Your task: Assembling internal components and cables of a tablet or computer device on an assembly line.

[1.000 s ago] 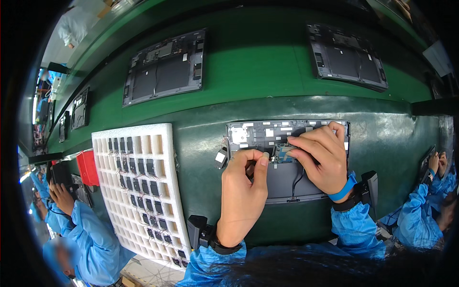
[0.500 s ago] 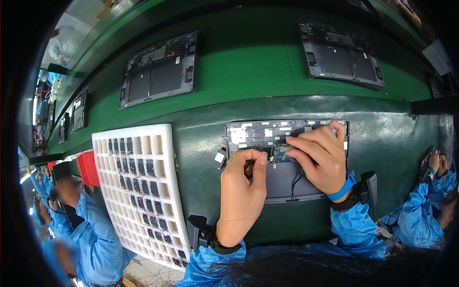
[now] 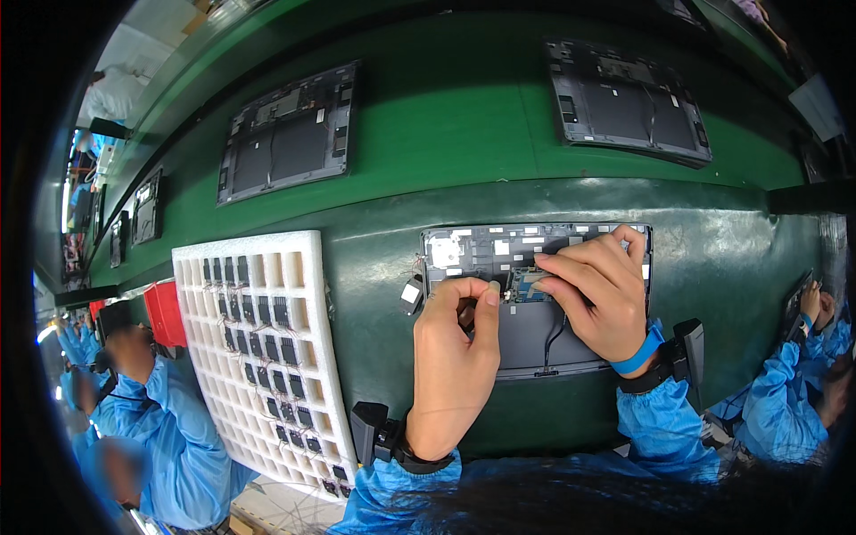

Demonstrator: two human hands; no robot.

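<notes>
In front of me a dark grey laptop case (image 3: 535, 343) lies with its inner side up. My right hand (image 3: 597, 290) pinches a small blue-green circuit board (image 3: 526, 285) between thumb and fingers, over the middle of the case. My left hand (image 3: 459, 343) has thumb and forefinger pressed together at the board's left end. What they hold is too small or hidden to make out. At the case's left edge hangs a black speaker-like part (image 3: 411, 295) with a white label and thin wires. A black cable (image 3: 555, 334) runs below the board.
A white foam tray (image 3: 312, 357) at my left holds several small black wired parts. Beyond, two more open laptop cases (image 3: 290, 134) (image 3: 629, 102) lie on a green belt (image 3: 446, 116). A red bin (image 3: 165, 314) and co-workers in blue (image 3: 174, 437) are on the left; another works at right.
The laptop cases on the belt have shifted slightly left. My hands and the board have hardly moved. A co-worker at the left has changed posture.
</notes>
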